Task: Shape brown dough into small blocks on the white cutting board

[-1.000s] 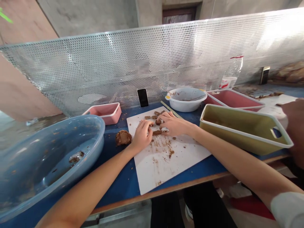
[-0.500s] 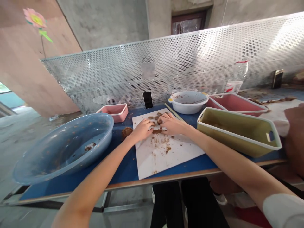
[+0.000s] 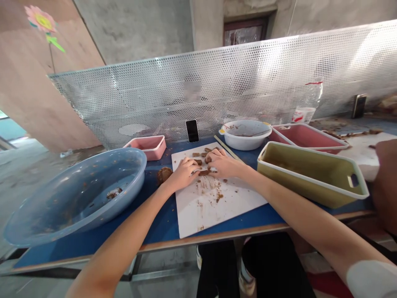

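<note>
- Presently, the work seems to be standing somewhere in its middle: several short brown pieces (image 3: pixel 196 154) are already lying on the far part of the white board (image 3: pixel 211 219).
- As I am judging it, some material is also remaining: a brown lump (image 3: pixel 163 174) is sitting on the blue surface (image 3: pixel 159 234), just beside the left edge of the board and partly behind the left wrist.
- Crumbs and smears (image 3: pixel 219 197) are marking the middle of the board, so tidying is apparently not being done yet.
- Between the two hands, a brown strip (image 3: pixel 204 172) is lying flat on the board, its ends reaching close to the fingers on both sides.
- The fingers of the left hand (image 3: pixel 184 173) are bending loosely, with their tips pointing to the left end of the strip.
- The fingers of the right hand (image 3: pixel 223 163) are arching wider, near the right end; whether either hand is gripping or only touching, I cannot tell.
</note>
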A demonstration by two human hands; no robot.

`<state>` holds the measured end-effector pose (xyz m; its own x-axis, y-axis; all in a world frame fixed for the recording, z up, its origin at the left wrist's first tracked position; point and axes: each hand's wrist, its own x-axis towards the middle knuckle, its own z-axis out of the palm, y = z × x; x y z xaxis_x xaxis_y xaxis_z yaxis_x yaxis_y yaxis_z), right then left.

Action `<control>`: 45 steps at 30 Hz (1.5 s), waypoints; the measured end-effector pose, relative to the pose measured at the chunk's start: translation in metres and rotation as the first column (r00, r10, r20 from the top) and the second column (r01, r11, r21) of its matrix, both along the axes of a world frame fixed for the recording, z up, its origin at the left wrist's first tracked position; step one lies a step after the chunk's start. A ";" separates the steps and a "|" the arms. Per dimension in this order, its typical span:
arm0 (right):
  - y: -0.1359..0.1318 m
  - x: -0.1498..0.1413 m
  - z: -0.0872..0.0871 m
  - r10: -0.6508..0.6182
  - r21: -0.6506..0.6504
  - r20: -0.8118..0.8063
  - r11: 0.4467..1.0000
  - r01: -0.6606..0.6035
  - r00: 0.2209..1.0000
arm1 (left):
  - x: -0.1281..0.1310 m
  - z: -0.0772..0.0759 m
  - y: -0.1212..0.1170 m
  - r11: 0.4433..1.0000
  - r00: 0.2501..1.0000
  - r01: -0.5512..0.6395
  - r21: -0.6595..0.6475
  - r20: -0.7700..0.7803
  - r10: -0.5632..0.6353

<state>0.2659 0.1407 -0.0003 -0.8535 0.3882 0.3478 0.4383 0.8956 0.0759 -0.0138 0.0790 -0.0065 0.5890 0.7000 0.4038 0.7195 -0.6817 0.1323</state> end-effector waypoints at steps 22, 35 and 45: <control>0.000 -0.004 -0.001 -0.007 0.015 0.060 1.000 0.006 0.998 | 0.012 -0.013 0.015 0.990 0.996 -0.075 -0.121 0.040 0.080; -0.002 0.008 0.007 -0.017 0.058 0.019 0.998 0.016 1.000 | 0.002 -0.001 -0.004 0.997 0.997 -0.072 -0.018 -0.010 0.072; 0.000 0.008 0.009 -0.052 0.023 0.014 0.998 0.052 0.999 | 0.002 0.007 -0.012 0.984 0.986 -0.163 0.065 -0.010 0.164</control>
<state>0.2743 0.1410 0.0088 -0.8374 0.4241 0.3449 0.4827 0.8698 0.1024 -0.0116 0.0670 0.0001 0.4748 0.7608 0.4424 0.8239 -0.5610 0.0804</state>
